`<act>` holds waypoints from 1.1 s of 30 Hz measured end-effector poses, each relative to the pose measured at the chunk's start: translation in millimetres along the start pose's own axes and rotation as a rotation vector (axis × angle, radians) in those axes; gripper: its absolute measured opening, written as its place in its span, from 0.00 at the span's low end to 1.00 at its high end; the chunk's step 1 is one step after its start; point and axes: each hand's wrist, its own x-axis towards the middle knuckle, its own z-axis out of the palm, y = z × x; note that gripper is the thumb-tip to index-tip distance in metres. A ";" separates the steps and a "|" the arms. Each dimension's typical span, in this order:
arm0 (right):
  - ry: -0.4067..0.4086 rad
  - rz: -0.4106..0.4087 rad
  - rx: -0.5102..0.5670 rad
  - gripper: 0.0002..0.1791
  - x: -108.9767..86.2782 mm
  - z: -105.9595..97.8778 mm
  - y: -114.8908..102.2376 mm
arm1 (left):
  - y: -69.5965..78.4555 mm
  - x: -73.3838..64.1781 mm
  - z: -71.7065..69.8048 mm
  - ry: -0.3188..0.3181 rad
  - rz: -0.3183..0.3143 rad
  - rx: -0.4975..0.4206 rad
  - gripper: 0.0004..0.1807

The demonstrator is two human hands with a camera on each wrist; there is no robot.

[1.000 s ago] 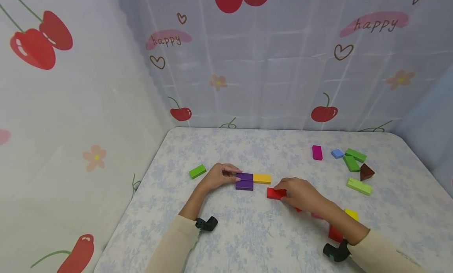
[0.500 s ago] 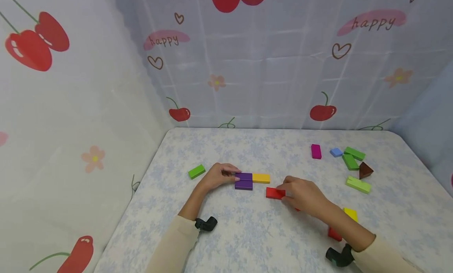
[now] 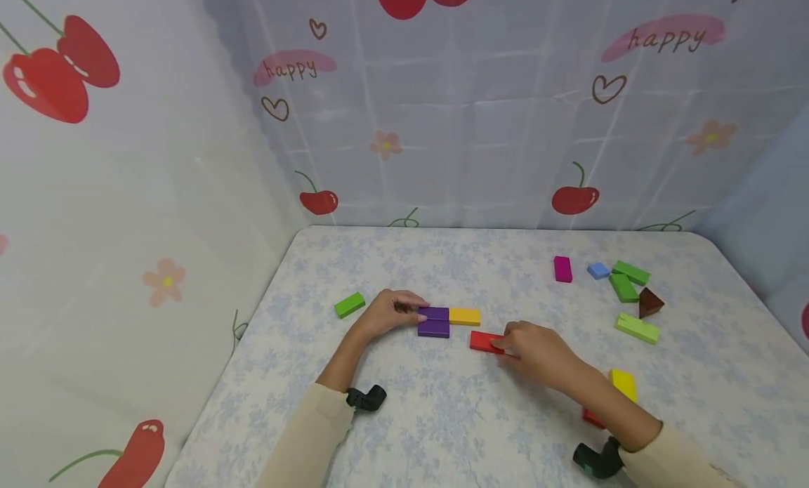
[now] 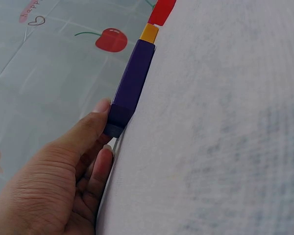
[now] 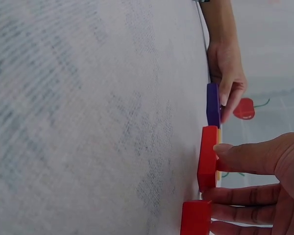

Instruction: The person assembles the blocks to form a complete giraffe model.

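Two purple blocks (image 3: 433, 328) lie side by side in the middle of the table, with a yellow-orange block (image 3: 464, 317) against the right end of the far one. My left hand (image 3: 387, 314) pinches the purple blocks' left end between thumb and fingers. To the right and a little nearer, a red block (image 3: 486, 342) lies slightly angled, apart from the purple pair. My right hand (image 3: 542, 353) grips its right end, thumb on top and fingertips at the end. In the right wrist view a second red block (image 5: 196, 217) stands close to those fingertips.
A green block (image 3: 350, 305) lies left of my left hand. At the back right are a magenta block (image 3: 562, 269), a blue piece (image 3: 598, 271), several green blocks (image 3: 623, 288) and a brown triangular block (image 3: 649, 303). A yellow block (image 3: 623, 385) is partly behind my right forearm.
My right hand has shifted the red block slightly left, and its thumb now lies over the top. The left hand stays at the purple blocks. The head view has shifted slightly.
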 end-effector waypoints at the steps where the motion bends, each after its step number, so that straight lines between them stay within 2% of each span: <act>1: -0.004 0.001 0.000 0.18 1.5 0.3 -0.9 | 0.0 -0.1 -0.1 0.000 -0.001 -0.001 0.14; 8: -0.004 0.006 0.027 0.21 11.4 3.7 -5.3 | 0.8 0.4 -0.6 0.001 -0.008 0.000 0.14; 20: -0.032 -0.007 0.007 0.26 22.4 5.9 -7.7 | -1.1 1.9 -1.0 0.000 0.012 0.001 0.14; 33: -0.026 -0.063 -0.007 0.25 26.6 5.4 -4.8 | -2.1 1.4 0.2 -0.003 0.022 -0.013 0.14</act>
